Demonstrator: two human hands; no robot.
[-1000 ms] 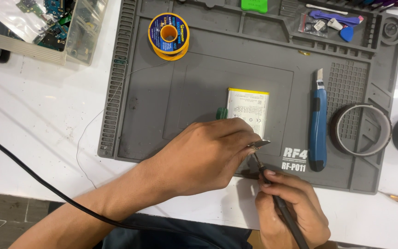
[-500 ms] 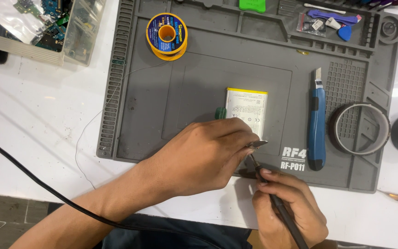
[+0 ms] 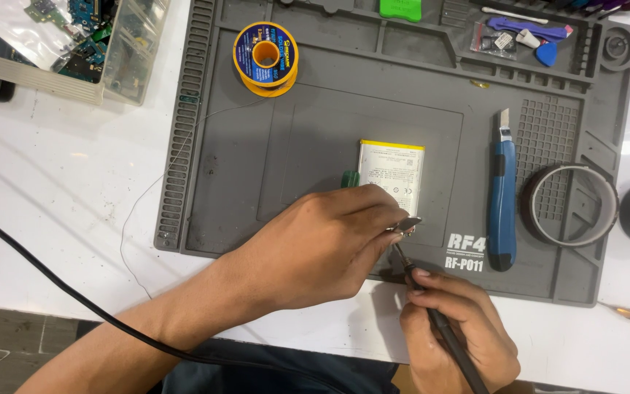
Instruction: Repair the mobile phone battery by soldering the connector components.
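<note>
My left hand (image 3: 315,244) reaches across the grey work mat (image 3: 242,168) and pinches metal tweezers (image 3: 405,225) at the lower edge of a white phone battery (image 3: 392,175). A green tool handle (image 3: 349,178) pokes out from behind that hand. My right hand (image 3: 453,332) grips a black soldering iron (image 3: 439,321) like a pen, with its tip touching the spot right under the tweezers. The black cable (image 3: 74,303) of the iron runs across the white table to the lower left. What the tweezers hold is hidden by my fingers.
A yellow solder spool (image 3: 265,57) stands at the mat's top, its thin wire trailing left. A blue utility knife (image 3: 503,191) and a roll of tape (image 3: 574,204) lie to the right. A clear box of circuit boards (image 3: 82,36) sits at top left.
Both hands stay in place at the battery's lower edge; only the camera has shifted slightly.
</note>
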